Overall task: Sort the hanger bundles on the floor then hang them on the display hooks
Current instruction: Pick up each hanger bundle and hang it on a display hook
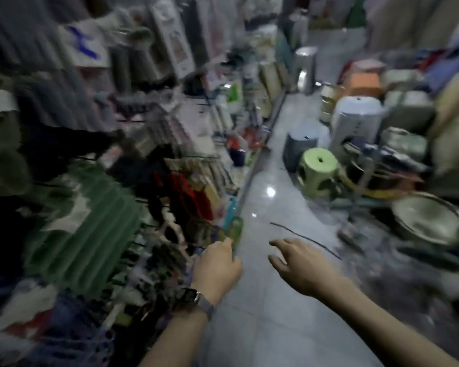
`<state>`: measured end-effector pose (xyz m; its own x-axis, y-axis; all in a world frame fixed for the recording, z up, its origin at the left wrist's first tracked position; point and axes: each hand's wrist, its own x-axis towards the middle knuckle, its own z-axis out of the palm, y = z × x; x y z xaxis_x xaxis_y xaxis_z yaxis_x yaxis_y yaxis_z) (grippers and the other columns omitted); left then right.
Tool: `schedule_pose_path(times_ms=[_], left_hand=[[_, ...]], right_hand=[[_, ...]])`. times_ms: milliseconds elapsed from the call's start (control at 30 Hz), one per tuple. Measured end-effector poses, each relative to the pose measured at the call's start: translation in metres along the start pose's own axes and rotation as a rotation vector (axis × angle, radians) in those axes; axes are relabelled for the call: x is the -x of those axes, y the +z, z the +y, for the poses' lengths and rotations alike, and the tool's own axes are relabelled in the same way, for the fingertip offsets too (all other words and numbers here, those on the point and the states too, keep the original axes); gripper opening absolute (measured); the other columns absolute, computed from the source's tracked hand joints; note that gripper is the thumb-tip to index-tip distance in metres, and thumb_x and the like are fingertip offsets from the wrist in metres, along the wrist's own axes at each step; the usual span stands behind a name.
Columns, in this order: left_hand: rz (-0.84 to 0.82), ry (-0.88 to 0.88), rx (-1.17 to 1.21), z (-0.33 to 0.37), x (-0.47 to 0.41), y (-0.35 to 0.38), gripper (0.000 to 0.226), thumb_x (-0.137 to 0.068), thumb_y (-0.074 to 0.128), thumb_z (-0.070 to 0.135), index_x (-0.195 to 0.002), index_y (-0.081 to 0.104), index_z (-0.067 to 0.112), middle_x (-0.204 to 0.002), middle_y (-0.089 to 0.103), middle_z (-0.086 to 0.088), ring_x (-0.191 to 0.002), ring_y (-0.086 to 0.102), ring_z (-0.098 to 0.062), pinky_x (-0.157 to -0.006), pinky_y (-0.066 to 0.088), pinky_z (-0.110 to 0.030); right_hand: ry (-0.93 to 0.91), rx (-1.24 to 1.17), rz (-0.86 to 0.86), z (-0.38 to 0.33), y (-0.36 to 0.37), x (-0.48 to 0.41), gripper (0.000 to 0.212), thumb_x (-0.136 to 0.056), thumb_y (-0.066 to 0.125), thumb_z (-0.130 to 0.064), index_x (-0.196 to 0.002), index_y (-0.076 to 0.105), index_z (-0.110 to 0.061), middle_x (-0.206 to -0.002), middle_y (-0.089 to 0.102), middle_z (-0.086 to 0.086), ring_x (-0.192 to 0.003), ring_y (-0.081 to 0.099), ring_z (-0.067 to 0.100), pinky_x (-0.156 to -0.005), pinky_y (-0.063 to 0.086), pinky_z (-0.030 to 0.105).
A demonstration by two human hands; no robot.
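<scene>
Your left hand [217, 263] reaches at the rack [191, 165], fingers curled, grip unclear in blur, your right hand [300, 266] empty with fingers spread, green hanger bundle [82, 221] seemingly up on the rack, none seen on the floor [263, 300], so probably late.

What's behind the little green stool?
A grey stool stands right behind the green stool, with a white bin further back. The green one covers part of the grey stool's base.
</scene>
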<state>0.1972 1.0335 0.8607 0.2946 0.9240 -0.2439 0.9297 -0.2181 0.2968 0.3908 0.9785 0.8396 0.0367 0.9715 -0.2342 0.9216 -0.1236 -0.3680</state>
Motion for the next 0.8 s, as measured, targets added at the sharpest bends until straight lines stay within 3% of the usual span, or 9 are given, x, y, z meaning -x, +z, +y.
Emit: schedule_pose_path(times_ms=[167, 367, 567, 700, 800], left_hand=[[-0.273, 0.249, -0.054, 0.146, 0.042, 0.117, 0.045, -0.099, 0.049, 0.033, -0.143, 0.051, 0.025, -0.134, 0.061, -0.007, -0.121, 0.060, -0.030, -0.096, 0.049, -0.036], [-0.547, 0.583, -0.248, 0.284, 0.128, 0.254, 0.040, -0.101, 0.047, 0.032, -0.139, 0.051, 0.020, -0.125, 0.064, -0.007, -0.110, 0.063, -0.031, -0.088, 0.054, -0.040], [-0.727, 0.940, -0.455, 0.365, 0.217, 0.349, 0.037, -0.100, 0.046, 0.033, -0.133, 0.053, 0.020, -0.120, 0.065, -0.007, -0.104, 0.064, -0.031, -0.082, 0.052, -0.039], [-0.848, 1.123, -0.578, 0.394, 0.255, 0.403, 0.034, -0.098, 0.047, 0.031, -0.129, 0.055, 0.019, -0.118, 0.066, -0.008, -0.103, 0.064, -0.031, -0.083, 0.051, -0.039], [-0.920, 1.252, -0.684, 0.405, 0.277, 0.445, 0.035, -0.098, 0.047, 0.029, -0.130, 0.055, 0.019, -0.121, 0.066, -0.008, -0.108, 0.063, -0.032, -0.086, 0.049, -0.038]], right_hand=[[0.392, -0.102, -0.057, 0.148, 0.047, 0.137, 0.051, -0.107, 0.040, -0.047, -0.153, 0.045, -0.026, -0.152, 0.054, -0.001, -0.139, 0.048, 0.023, -0.108, 0.042, 0.037], [0.826, -0.348, -0.085, 0.263, 0.115, 0.320, 0.051, -0.107, 0.043, -0.045, -0.153, 0.047, -0.022, -0.152, 0.054, 0.003, -0.134, 0.054, 0.026, -0.106, 0.045, 0.037], [1.130, -0.464, -0.056, 0.298, 0.171, 0.451, 0.044, -0.106, 0.043, -0.044, -0.141, 0.054, -0.021, -0.134, 0.064, 0.006, -0.117, 0.061, 0.028, -0.085, 0.052, 0.035], [1.316, -0.515, 0.005, 0.298, 0.210, 0.499, 0.041, -0.107, 0.040, -0.043, -0.138, 0.055, -0.022, -0.133, 0.065, 0.005, -0.116, 0.062, 0.027, -0.083, 0.050, 0.034], [1.485, -0.639, 0.037, 0.294, 0.247, 0.525, 0.044, -0.106, 0.041, -0.042, -0.141, 0.054, -0.020, -0.138, 0.062, 0.008, -0.122, 0.059, 0.030, -0.091, 0.051, 0.039]])
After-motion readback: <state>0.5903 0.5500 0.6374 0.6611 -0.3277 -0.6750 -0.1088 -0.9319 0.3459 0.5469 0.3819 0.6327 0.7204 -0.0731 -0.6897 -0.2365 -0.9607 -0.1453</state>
